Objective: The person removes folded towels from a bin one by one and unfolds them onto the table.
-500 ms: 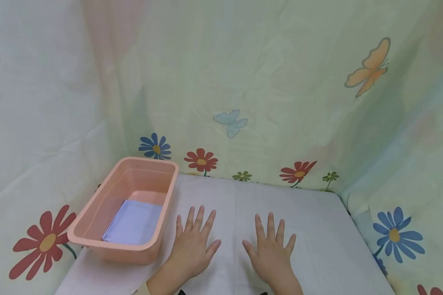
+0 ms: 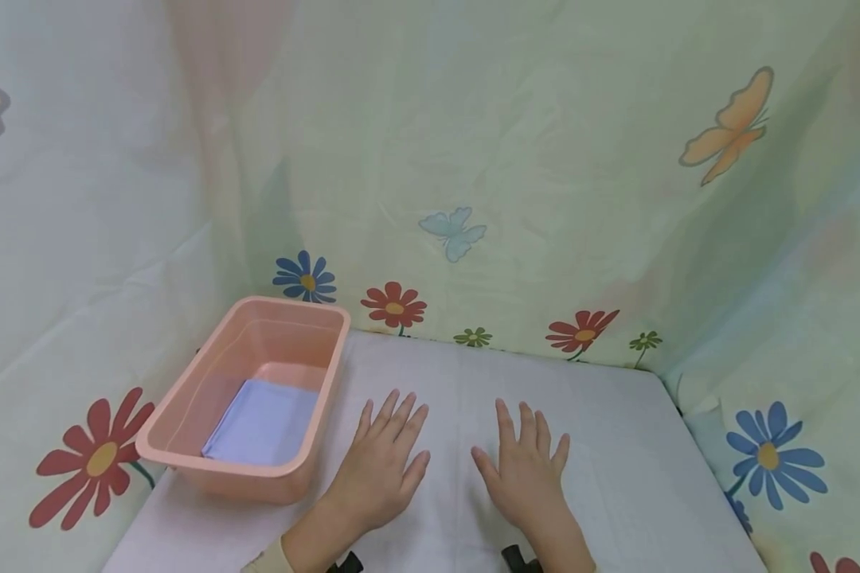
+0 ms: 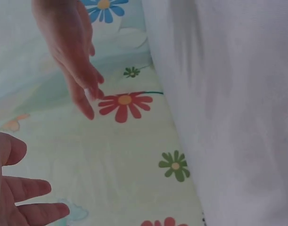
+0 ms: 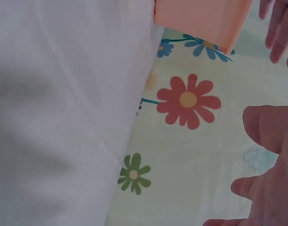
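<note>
Both hands are held out palm down over the white-covered table in the head view, fingers extended and holding nothing. My left hand [image 2: 376, 481] is nearest a pink plastic tub [image 2: 154, 446], just right of its side wall. Inside the tub a folded pale lavender cloth [image 2: 261, 422] lies flat on the bottom. To the right, my right hand [image 2: 526, 485] has its thumb pointing toward the left hand, with a gap between the two. The left wrist view shows left-hand fingers [image 3: 33, 188] at the lower left; the right wrist view shows right-hand fingers [image 4: 271, 127] and part of the tub.
A white cloth [image 2: 638, 461] covers the table. Hanging fabric [image 2: 545, 159] printed with flowers and butterflies encloses the back and both sides. Dark pieces [image 2: 519, 559] show by the wrists at the bottom edge.
The head view has shifted slightly, with the tub and flowers a little higher and further right. The fingers of both hands have drawn a bit closer together.
</note>
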Demonstrator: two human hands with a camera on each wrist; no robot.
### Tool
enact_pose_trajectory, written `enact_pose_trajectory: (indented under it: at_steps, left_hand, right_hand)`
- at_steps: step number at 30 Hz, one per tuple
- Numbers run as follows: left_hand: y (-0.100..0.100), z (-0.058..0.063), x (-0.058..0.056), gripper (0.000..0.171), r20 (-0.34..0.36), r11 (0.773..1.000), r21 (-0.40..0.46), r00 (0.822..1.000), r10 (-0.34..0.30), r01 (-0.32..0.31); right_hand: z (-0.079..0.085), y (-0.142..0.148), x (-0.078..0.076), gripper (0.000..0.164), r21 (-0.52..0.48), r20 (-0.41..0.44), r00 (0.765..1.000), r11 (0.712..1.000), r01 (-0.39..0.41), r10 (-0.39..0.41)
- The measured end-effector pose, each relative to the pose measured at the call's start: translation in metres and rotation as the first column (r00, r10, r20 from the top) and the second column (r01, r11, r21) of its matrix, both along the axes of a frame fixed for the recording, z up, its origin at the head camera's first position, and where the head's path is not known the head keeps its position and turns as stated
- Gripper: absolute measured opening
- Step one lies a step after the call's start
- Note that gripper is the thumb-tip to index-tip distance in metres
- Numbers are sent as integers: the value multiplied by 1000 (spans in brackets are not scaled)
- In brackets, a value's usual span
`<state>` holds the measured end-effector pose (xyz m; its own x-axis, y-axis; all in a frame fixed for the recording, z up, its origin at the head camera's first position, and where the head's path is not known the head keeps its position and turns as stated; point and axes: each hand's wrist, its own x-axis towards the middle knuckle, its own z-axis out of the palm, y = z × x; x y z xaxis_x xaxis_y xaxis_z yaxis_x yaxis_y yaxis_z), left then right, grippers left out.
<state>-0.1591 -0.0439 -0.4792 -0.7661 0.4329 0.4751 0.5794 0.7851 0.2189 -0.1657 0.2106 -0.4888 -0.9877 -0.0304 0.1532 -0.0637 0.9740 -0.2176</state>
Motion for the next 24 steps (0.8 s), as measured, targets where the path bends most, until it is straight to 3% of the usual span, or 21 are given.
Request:
enact_pose_trajectory:
  at_steps: [6, 12, 18, 24]
  left_hand:
    - [-5, 13, 2, 56, -95, 999, 26, 995, -31, 34]
    - [-12, 28, 7, 54, -174, 997, 67, 985, -15, 27]
    - [-26, 44, 15, 52, -210, 992, 120, 978, -2, 27]
    - [-43, 53, 17, 51, -247, 985, 163, 969, -17, 59]
  right_hand:
    - [9, -6, -8, 85, 7, -44, 999, 1000, -29, 29]
    - [18, -10, -17, 79, -4, -99, 992, 997, -81, 80]
    - [31, -15, -24, 74, -61, -144, 980, 987, -148, 138]
    - [46, -18, -33, 72, -84, -169, 971, 979, -185, 169]
